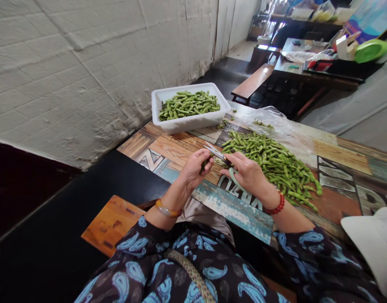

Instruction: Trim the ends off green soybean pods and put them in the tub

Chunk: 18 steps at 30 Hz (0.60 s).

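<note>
Pale-green-handled scissors (216, 152), 2 blades slightly parted, green pod (203, 166) close beside

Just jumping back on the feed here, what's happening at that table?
A person is sitting at the table with scissors in the right hand, the blades close to the left hand, which pinches what looks like a green pod. A loose pile of pods lies on the tabletop by the right hand, with a clear plastic bag beside it. Farther back, a white tub holds many more pods.
</note>
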Each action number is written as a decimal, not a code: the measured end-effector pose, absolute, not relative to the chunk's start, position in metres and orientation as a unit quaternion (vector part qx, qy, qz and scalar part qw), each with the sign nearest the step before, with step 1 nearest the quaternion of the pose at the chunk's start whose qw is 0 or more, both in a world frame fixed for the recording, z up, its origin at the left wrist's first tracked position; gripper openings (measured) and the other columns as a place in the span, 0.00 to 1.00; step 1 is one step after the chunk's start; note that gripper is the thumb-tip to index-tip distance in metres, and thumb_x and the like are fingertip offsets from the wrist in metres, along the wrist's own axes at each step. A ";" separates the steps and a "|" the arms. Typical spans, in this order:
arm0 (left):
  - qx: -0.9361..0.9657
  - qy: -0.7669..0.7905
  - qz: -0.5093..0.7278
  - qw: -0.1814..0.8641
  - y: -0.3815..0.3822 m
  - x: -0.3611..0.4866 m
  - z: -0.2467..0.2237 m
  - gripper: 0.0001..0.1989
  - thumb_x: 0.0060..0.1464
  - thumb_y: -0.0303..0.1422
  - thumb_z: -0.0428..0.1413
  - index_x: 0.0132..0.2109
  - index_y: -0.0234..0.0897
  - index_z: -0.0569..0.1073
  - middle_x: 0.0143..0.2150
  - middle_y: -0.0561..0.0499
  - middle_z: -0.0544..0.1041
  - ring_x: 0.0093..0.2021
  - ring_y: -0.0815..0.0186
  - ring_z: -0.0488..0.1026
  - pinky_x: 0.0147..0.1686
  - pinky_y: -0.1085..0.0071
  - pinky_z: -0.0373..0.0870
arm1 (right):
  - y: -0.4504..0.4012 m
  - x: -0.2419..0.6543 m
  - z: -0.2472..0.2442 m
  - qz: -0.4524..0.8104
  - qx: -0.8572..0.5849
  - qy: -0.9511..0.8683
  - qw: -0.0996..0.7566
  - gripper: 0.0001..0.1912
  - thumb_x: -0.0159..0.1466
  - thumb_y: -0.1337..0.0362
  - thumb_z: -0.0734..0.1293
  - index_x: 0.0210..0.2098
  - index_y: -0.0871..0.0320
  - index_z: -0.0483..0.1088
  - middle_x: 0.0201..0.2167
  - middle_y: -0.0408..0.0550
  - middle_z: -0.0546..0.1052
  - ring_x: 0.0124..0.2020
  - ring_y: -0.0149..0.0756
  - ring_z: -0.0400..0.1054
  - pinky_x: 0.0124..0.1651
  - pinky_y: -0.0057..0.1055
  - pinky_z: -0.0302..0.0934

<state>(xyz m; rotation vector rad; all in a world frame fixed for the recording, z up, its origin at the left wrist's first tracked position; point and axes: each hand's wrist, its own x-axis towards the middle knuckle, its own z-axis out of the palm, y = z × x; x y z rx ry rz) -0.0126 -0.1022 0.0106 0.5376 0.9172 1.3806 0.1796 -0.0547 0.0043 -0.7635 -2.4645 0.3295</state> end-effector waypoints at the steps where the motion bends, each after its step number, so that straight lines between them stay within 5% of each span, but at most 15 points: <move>1: 0.230 0.401 0.612 0.642 -0.101 -0.015 0.010 0.11 0.48 0.33 0.63 0.32 0.33 0.68 0.26 0.54 0.72 0.18 0.79 0.62 0.14 0.83 0.47 | -0.052 0.181 0.004 0.127 -0.286 -0.907 0.283 0.20 0.67 0.55 0.66 0.55 0.56 0.69 0.41 0.54 0.76 0.41 0.46 0.72 0.44 0.40 0.69; 6: 0.223 0.414 0.606 0.641 -0.089 -0.028 0.004 0.14 0.47 0.37 0.64 0.30 0.33 0.68 0.30 0.51 0.74 0.24 0.74 0.70 0.16 0.81 0.54 | -0.034 0.190 0.009 0.145 -0.313 -0.866 0.362 0.20 0.65 0.51 0.68 0.50 0.57 0.72 0.35 0.52 0.77 0.38 0.45 0.72 0.43 0.41 0.68; 10: 0.339 0.477 0.561 0.586 -0.072 -0.028 -0.006 0.11 0.49 0.36 0.63 0.36 0.33 0.75 0.24 0.54 0.71 0.19 0.75 0.62 0.17 0.79 0.48 | -0.030 0.193 0.015 0.153 -0.327 -0.854 0.376 0.20 0.64 0.48 0.69 0.48 0.56 0.73 0.33 0.50 0.78 0.36 0.44 0.72 0.43 0.41 0.68; 15: 0.566 0.561 0.458 0.394 -0.047 -0.020 -0.021 0.02 0.47 0.25 0.62 0.30 0.35 0.80 0.26 0.49 0.76 0.28 0.68 0.69 0.31 0.73 0.62 | -0.032 0.193 0.017 0.155 -0.322 -0.857 0.372 0.21 0.63 0.48 0.69 0.48 0.56 0.73 0.35 0.51 0.78 0.37 0.45 0.73 0.44 0.42 0.68; 18: 0.650 0.589 0.390 0.282 -0.038 -0.015 -0.026 0.07 0.43 0.21 0.62 0.30 0.37 0.80 0.30 0.48 0.76 0.34 0.63 0.70 0.37 0.71 0.63 | -0.032 0.193 0.017 0.155 -0.324 -0.856 0.371 0.21 0.63 0.48 0.69 0.49 0.55 0.73 0.35 0.51 0.78 0.38 0.45 0.73 0.43 0.42 0.68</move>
